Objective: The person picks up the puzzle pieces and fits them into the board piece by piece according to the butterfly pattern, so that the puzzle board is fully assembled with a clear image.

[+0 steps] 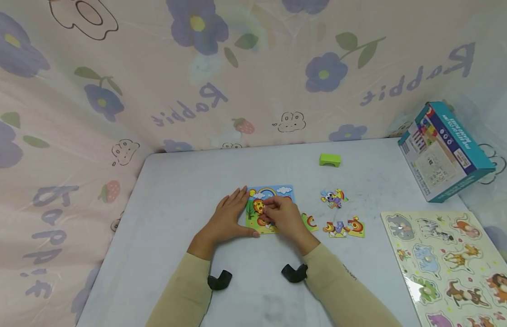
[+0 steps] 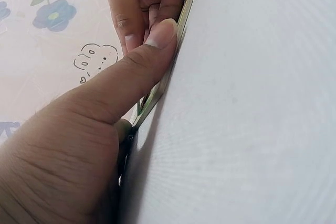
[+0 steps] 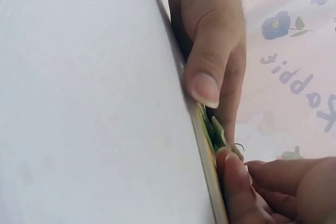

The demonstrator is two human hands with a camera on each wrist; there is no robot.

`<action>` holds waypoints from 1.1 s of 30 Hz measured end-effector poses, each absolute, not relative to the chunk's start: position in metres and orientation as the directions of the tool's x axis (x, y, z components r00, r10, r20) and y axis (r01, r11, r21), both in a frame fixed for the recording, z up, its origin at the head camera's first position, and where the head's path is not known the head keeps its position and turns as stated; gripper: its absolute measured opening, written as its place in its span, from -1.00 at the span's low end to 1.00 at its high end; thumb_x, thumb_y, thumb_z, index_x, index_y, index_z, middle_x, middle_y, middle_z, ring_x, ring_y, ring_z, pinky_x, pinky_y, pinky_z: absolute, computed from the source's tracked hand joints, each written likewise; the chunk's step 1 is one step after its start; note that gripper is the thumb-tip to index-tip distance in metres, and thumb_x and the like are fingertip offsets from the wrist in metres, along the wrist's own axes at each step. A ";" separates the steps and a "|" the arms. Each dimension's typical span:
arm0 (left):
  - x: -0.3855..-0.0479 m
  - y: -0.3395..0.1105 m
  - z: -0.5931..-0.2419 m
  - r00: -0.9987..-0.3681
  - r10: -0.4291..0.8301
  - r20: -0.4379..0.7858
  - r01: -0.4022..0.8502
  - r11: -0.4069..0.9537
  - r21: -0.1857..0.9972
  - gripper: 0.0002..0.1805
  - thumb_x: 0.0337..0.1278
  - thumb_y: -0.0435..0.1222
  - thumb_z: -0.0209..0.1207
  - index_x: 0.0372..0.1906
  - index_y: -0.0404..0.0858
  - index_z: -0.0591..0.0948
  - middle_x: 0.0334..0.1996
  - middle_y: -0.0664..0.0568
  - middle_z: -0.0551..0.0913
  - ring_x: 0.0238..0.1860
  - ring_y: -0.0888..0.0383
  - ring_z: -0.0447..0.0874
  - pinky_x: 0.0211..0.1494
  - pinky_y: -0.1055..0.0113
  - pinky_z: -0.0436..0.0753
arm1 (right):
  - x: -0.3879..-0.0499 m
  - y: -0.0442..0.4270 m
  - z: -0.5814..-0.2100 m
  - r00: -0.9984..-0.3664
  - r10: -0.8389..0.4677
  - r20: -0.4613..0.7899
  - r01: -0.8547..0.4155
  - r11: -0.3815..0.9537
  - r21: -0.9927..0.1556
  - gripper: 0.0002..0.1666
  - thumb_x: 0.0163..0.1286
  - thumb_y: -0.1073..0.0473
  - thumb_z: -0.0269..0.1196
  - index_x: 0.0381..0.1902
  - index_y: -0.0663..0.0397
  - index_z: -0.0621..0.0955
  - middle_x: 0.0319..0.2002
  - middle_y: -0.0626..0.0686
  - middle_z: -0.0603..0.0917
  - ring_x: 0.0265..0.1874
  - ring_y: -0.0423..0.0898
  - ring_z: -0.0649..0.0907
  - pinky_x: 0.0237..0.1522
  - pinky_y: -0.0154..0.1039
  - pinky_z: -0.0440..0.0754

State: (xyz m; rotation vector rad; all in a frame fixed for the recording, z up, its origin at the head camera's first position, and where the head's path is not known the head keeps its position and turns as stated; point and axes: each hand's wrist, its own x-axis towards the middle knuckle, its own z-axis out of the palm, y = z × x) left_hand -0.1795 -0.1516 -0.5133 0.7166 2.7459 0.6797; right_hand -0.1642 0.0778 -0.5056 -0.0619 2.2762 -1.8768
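Observation:
A small jigsaw puzzle board (image 1: 266, 190) with a rainbow, clouds and green ground lies in the middle of the table. Along its left side rests my left hand (image 1: 224, 222), fingers straight, the thumb touching the near edge. My right hand (image 1: 287, 218) is over the board and pinches a thin puzzle piece (image 3: 219, 132) between thumb and fingers; the piece stands tilted at the board's surface. Its picture is mostly hidden by the fingers. Just right of the board lies a green and red puzzle piece (image 1: 309, 221), partly covered by the right hand.
More loose pieces lie to the right: a purple character piece (image 1: 334, 198) and a yellow-green one (image 1: 355, 227). Behind them stands a green arch block (image 1: 330, 160). At the right are a teal box (image 1: 445, 152) and a large animal board (image 1: 437, 236). Patterned cloth hangs behind.

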 end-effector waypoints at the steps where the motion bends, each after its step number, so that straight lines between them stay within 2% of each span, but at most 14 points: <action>1: -0.180 -0.152 -0.513 -0.856 0.508 -0.097 0.405 0.775 0.486 0.48 -0.06 0.48 0.47 0.79 -0.17 0.02 0.78 0.11 -0.16 0.75 0.13 -0.34 0.71 0.00 -0.25 | -0.164 0.078 -0.505 -0.981 -0.155 -0.119 0.087 0.198 -0.976 -0.77 0.52 0.46 0.33 0.08 0.41 0.74 -0.26 0.11 0.80 -0.32 -0.02 0.85 -0.25 -0.25 0.82; 6: -0.181 -0.152 -0.515 -0.856 0.506 -0.107 0.402 0.781 0.477 0.48 -0.05 0.51 0.44 0.79 -0.15 0.00 0.78 0.13 -0.19 0.74 0.16 -0.37 0.71 0.03 -0.27 | -0.163 0.078 -0.505 -0.983 -0.153 -0.100 0.067 0.208 -0.976 -0.78 0.52 0.47 0.33 0.07 0.39 0.74 -0.29 0.10 0.79 -0.38 -0.04 0.83 -0.35 -0.26 0.80; 10: -0.181 -0.152 -0.516 -0.857 0.503 -0.113 0.397 0.784 0.478 0.47 -0.04 0.51 0.43 0.80 -0.14 -0.01 0.78 0.15 -0.19 0.74 0.19 -0.40 0.71 0.03 -0.29 | -0.164 0.077 -0.508 -0.989 -0.137 -0.056 0.017 0.269 -0.963 -0.80 0.50 0.45 0.34 0.04 0.35 0.76 -0.32 0.05 0.79 -0.44 -0.09 0.79 -0.44 -0.32 0.73; 14: -0.181 -0.152 -0.516 -0.857 0.502 -0.117 0.396 0.786 0.474 0.47 -0.04 0.51 0.43 0.79 -0.13 -0.01 0.78 0.14 -0.19 0.74 0.19 -0.41 0.71 0.04 -0.29 | -0.164 0.075 -0.509 -0.993 -0.116 -0.005 -0.041 0.387 -0.921 -0.82 0.48 0.40 0.38 0.00 0.27 0.79 -0.31 -0.02 0.80 -0.39 -0.16 0.75 -0.36 -0.30 0.69; 19: -0.180 -0.151 -0.515 -0.859 0.499 -0.118 0.391 0.787 0.477 0.47 -0.04 0.51 0.43 0.79 -0.11 -0.01 0.78 0.16 -0.19 0.74 0.20 -0.40 0.70 0.07 -0.30 | -0.163 0.074 -0.508 -0.993 -0.109 0.045 -0.093 0.495 -0.864 -0.82 0.46 0.37 0.39 -0.02 0.23 0.79 -0.29 -0.03 0.80 -0.29 -0.14 0.73 -0.22 -0.18 0.70; 33: -0.181 -0.152 -0.515 -0.854 0.508 -0.111 0.401 0.779 0.482 0.49 -0.06 0.53 0.41 0.80 -0.14 -0.02 0.78 0.15 -0.19 0.74 0.20 -0.39 0.71 0.03 -0.26 | -0.161 0.076 -0.503 -0.988 -0.142 0.053 -0.126 0.571 -0.811 -0.74 0.46 0.36 0.36 0.08 0.22 0.76 -0.44 -0.08 0.61 -0.48 -0.16 0.56 -0.41 -0.20 0.54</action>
